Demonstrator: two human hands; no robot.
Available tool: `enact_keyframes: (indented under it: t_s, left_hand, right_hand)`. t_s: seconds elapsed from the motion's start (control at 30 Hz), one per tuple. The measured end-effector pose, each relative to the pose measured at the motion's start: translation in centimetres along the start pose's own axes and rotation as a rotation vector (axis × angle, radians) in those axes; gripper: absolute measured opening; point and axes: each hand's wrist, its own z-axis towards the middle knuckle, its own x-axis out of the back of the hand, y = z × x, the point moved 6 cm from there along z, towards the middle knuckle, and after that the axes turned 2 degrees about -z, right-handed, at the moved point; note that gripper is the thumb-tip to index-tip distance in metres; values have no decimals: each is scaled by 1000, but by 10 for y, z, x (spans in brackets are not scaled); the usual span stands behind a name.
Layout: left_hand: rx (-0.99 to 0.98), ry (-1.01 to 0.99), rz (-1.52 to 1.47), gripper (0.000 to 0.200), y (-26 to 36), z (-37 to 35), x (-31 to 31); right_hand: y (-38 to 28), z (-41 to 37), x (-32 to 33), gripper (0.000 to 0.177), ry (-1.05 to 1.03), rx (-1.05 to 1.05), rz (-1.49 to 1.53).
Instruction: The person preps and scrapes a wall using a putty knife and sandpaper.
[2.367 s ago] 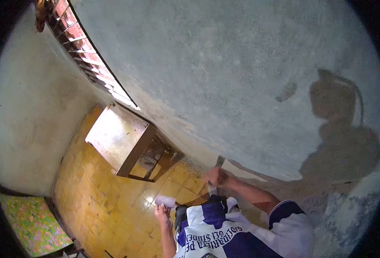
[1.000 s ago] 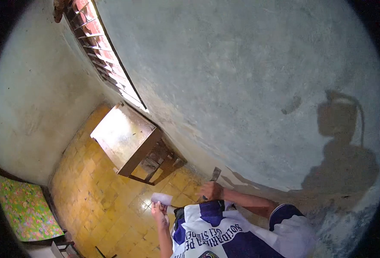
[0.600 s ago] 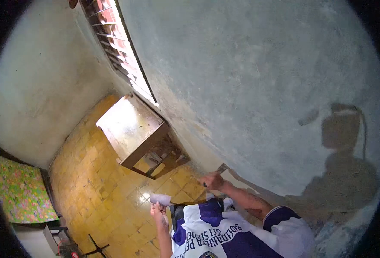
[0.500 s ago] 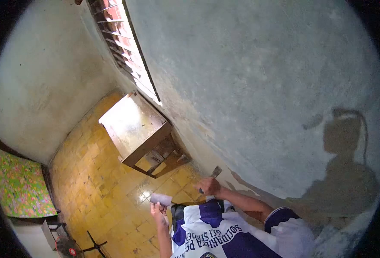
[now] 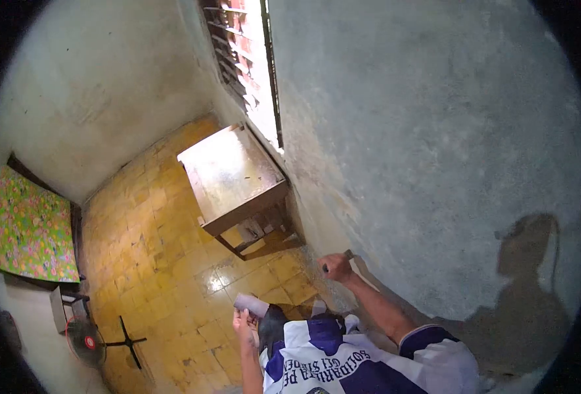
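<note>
My left hand [image 5: 244,323] is closed around a pale greyish-purple roll [image 5: 252,305], low in front of my body; it looks like a rolled sheet. My right hand [image 5: 338,268] is wrapped round the dark handle of a putty knife [image 5: 349,254], whose flat blade points up toward the wall. That hand is close beside the lower part of the patchy grey wall [image 5: 422,164]. The lower ends of both arms are near my white and purple shirt.
A worn wooden table [image 5: 234,171] stands against the wall under a slatted window [image 5: 244,59]. Yellow tiles cover the floor [image 5: 152,256]. At left are a bed with a floral cover [image 5: 33,226] and a fan [image 5: 88,340] near its black stand base [image 5: 127,342].
My view has swung, so the table and window appear farther right. My right hand with the putty knife has moved up and right, nearer the wall. The left hand still holds the roll.
</note>
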Motion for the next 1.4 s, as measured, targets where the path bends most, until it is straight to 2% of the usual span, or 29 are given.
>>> enact_keyframes:
  t_s: [0.07, 0.13, 0.23, 0.33, 0.43, 0.53, 0.63, 0.73, 0.83, 0.93, 1.03, 1.13, 1.17, 1.3, 1.4]
  left_hand:
    - [-5, 18, -26, 42, 2, -1, 3]
    - [-5, 42, -29, 42, 9, -2, 7]
    - [-23, 55, -59, 42, 18, 5, 14]
    - [-24, 55, -59, 41, 26, 22, 23]
    - [1, 5, -36, 41, 41, 41, 20]
    - [33, -32, -25, 41, 54, 72, 30]
    - [35, -119, -3, 44, 78, 110, 31]
    - [34, -70, 28, 46, 112, 144, 30]
    - [44, -100, 49, 47, 139, 176, 31]
    - [85, -127, 80, 45, 155, 200, 35]
    - [124, -178, 100, 44, 159, 217, 33]
    - [145, -176, 106, 47, 158, 233, 25]
    - [143, -145, 97, 48, 158, 237, 22]
    - [112, -93, 63, 54, 151, 252, 12]
    - [108, -20, 87, 57, 156, 245, -6]
  right_hand:
    - [-1, 5, -20, 12, -93, -34, -1]
    - [-29, 12, -30, 15, -156, -53, 54]
    - [-59, 8, -50, 14, -286, -239, -23]
    - [-81, 8, -57, 22, -193, -323, 73]
    - [-87, 2, -79, 22, -250, -230, -72]
    - [-93, 7, -103, 28, -379, -202, -21]
    - [-97, 25, -118, 30, -430, -344, 133]
    - [-105, 53, -118, 17, -342, -402, 222]
    - [-112, 79, -118, 15, -369, -365, 207]
    - [-118, 96, -122, 22, -349, -95, 28]
    - [-110, 101, -125, 30, -395, -264, 49]
    - [-98, 125, -105, 35, -312, -226, -7]
    - [-93, 137, -91, 33, -188, -231, 2]
    - [-87, 201, -42, 30, 32, -99, 59]
    - [-76, 234, -33, 30, 8, 36, 94]
